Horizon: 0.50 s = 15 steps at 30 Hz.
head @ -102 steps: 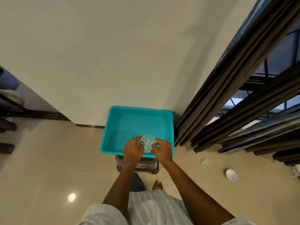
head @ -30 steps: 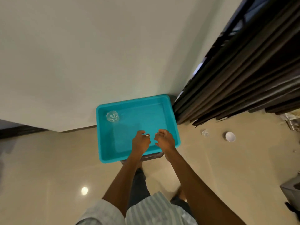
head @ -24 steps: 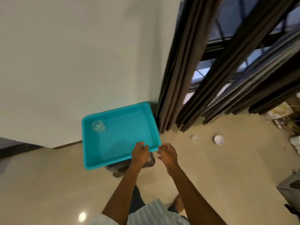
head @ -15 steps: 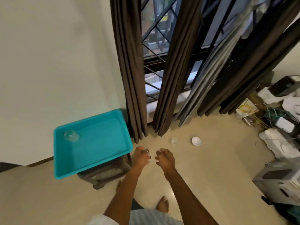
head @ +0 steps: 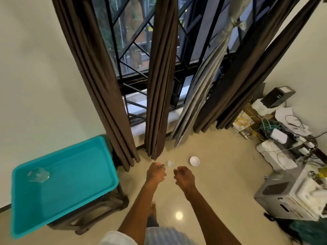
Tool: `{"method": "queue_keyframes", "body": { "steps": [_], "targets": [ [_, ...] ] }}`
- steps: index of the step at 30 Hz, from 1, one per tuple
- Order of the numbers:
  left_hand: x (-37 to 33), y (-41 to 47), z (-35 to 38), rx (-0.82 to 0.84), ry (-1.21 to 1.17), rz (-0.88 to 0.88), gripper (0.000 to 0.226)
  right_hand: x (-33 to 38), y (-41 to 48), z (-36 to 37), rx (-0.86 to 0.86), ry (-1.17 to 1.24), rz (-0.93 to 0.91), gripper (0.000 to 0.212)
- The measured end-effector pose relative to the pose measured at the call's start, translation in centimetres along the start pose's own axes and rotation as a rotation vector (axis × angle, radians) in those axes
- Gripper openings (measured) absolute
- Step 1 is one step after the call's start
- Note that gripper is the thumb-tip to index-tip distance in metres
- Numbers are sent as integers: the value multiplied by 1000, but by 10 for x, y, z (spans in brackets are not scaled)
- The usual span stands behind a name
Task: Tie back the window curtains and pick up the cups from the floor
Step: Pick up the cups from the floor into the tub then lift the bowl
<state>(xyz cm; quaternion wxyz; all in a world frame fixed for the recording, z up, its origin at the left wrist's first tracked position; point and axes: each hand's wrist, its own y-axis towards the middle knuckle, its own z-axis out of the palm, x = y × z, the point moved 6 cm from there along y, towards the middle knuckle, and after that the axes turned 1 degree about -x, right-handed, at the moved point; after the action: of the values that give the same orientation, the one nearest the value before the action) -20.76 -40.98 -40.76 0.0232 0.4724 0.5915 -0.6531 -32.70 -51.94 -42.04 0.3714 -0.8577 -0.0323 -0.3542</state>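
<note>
here, both arms reach forward over the glossy beige floor point(head: 221, 175). the left hand point(head: 155, 172) and the right hand point(head: 184, 177) hang side by side, fingers loosely curled, holding nothing. just beyond them on the floor sit a small clear glass cup point(head: 170, 163) and, to its right, a round white cup point(head: 194, 161), near the hems of the dark brown curtains point(head: 162, 76), which hang loose. a pale grey curtain point(head: 203, 96) is knotted higher up. to the left, a teal plastic tub point(head: 79, 183) rests on a dark stool point(head: 99, 214), with a second clear glass point(head: 38, 174) in its far left corner.
</note>
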Motion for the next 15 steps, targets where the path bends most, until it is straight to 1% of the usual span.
{"method": "queue_keyframes", "body": {
  "steps": [2,4,9,11,14,15],
  "targets": [
    [-15,4,15,61,32,4,31,3,14,-14,-32,-7,8,37],
    [-27,9,26,86,39,23,30,5,24,-22,-37,-11,12,36],
    [-44,24,35,89,67,31,17,19,45,-28,-21,-69,-20,41],
    [-47,26,38,89,82,28,16,24,53,-29,1,-91,-27,42],
    [-49,32,45,45,83,20,21,30,58,-37,41,-133,-41,35],
    [-49,34,49,30,79,20,19,29,62,-40,55,-145,-40,31]
  ]
}}
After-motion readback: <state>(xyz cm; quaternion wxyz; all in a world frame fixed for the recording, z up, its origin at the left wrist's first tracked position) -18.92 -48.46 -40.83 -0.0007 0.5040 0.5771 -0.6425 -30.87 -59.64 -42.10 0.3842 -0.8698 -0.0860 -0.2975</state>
